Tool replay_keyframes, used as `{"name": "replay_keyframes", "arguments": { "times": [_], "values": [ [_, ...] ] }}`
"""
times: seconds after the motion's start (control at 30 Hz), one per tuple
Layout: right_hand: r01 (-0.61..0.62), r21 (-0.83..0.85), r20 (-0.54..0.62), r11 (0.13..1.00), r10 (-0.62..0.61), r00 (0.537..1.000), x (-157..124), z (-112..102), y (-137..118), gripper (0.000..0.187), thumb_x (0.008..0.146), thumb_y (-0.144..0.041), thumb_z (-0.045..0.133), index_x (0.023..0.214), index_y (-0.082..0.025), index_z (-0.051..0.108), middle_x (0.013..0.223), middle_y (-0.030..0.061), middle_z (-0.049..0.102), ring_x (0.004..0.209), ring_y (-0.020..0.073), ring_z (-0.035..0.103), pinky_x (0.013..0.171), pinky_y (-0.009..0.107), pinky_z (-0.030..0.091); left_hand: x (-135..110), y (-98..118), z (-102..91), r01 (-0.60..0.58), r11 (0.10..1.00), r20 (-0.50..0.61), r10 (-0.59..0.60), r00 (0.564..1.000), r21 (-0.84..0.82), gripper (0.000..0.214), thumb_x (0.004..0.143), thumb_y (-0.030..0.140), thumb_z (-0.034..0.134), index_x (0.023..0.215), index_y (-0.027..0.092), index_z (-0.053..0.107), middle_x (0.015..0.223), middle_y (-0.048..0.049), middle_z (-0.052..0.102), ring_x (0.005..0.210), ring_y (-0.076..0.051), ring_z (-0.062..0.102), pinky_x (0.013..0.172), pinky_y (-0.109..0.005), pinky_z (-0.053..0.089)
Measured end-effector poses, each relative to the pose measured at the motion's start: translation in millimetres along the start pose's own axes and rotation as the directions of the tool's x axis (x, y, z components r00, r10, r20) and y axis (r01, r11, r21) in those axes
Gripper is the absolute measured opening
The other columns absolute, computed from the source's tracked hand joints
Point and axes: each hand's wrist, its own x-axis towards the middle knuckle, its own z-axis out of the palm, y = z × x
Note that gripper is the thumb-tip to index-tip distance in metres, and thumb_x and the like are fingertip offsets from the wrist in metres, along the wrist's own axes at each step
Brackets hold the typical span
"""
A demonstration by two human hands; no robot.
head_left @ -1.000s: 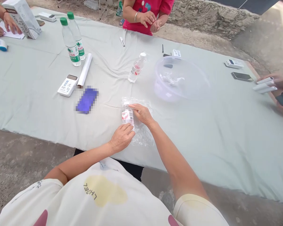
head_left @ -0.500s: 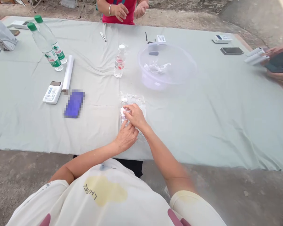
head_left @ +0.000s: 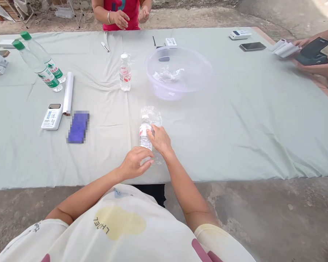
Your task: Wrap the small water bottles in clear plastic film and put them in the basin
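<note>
A small clear water bottle (head_left: 145, 134) with a white cap and a red-and-white label lies on a sheet of clear plastic film (head_left: 156, 115), its cap pointing away from me. My right hand (head_left: 160, 140) grips the bottle's right side, thumb and forefinger on the label. Just below the bottle's base is my left hand (head_left: 136, 162), its fingers curved and apart with nothing visible between them. Part of the film is hidden beneath the bottle and my right hand.
Beyond stands another small water bottle (head_left: 125, 72), beside a translucent basin (head_left: 177, 87) holding crumpled plastic. To the left are two green-capped bottles (head_left: 47, 74), a white roll (head_left: 68, 92), a white device (head_left: 51, 117) and a blurred blue item (head_left: 78, 127). Another person's hands (head_left: 319, 62) hold rolls and a dark device.
My left hand has drawn back from the bottle toward me and its fingers have parted. The right hand has shifted to the bottle's right side, uncovering the label. The whole view has turned slightly.
</note>
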Motion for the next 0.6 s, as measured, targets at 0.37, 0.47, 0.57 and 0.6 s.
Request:
{"name": "replay_keyframes", "arguments": {
  "times": [0.37, 0.47, 0.57, 0.6],
  "values": [
    [-0.11, 0.084, -0.14, 0.99, 0.121, 0.983, -10.1, -1.1, 27.8, 0.057, 0.093, -0.049, 0.041, 0.143, -0.023, 0.048, 0.122, 0.0113, 0.062, 0.101, 0.0257, 0.061, 0.09, 0.043, 0.047, 37.6, -29.8, 15.6, 0.464, 0.817, -0.077, -0.468, 0.88, 0.342, 0.039, 0.098, 0.038, 0.047, 0.131, 0.018, 0.052, 0.148, -0.0178, 0.045, 0.143, -0.029, 0.036, 0.114, -0.05, 0.029],
    [-0.14, 0.073, -0.212, 0.987, 0.152, 0.965, -11.7, -7.0, 47.6, 0.056, 0.088, -0.039, 0.047, 0.14, -0.02, 0.052, 0.122, 0.0117, 0.062, 0.098, 0.0254, 0.062, 0.088, 0.043, 0.047, 53.8, -15.7, 32.7, 0.422, 0.832, -0.059, -0.431, 0.9, 0.36, 0.052, 0.093, 0.045, 0.056, 0.136, 0.018, 0.046, 0.145, -0.0177, 0.047, 0.141, -0.03, 0.038, 0.112, -0.049, 0.03],
    [-0.129, 0.21, -0.264, 0.969, 0.183, 0.947, -18.9, -13.0, 70.0, 0.055, 0.085, -0.037, 0.046, 0.135, -0.018, 0.055, 0.115, 0.0099, 0.066, 0.088, 0.0226, 0.063, 0.087, 0.041, 0.048, 69.2, -2.8, 53.1, 0.404, 0.837, -0.021, -0.427, 0.904, 0.368, 0.065, 0.087, 0.049, 0.063, 0.14, 0.018, 0.042, 0.131, -0.0159, 0.057, 0.128, -0.031, 0.047, 0.106, -0.048, 0.034],
    [-0.118, 0.267, -0.298, 0.956, 0.198, 0.934, -22.5, -14.5, 77.0, 0.054, 0.084, -0.037, 0.046, 0.134, -0.017, 0.056, 0.112, 0.0093, 0.067, 0.086, 0.0218, 0.063, 0.087, 0.041, 0.049, 72.9, 0.7, 60.8, 0.388, 0.84, -0.002, -0.419, 0.908, 0.38, 0.068, 0.086, 0.051, 0.064, 0.143, 0.019, 0.041, 0.128, -0.016, 0.058, 0.125, -0.032, 0.048, 0.104, -0.048, 0.035]
  ]
}}
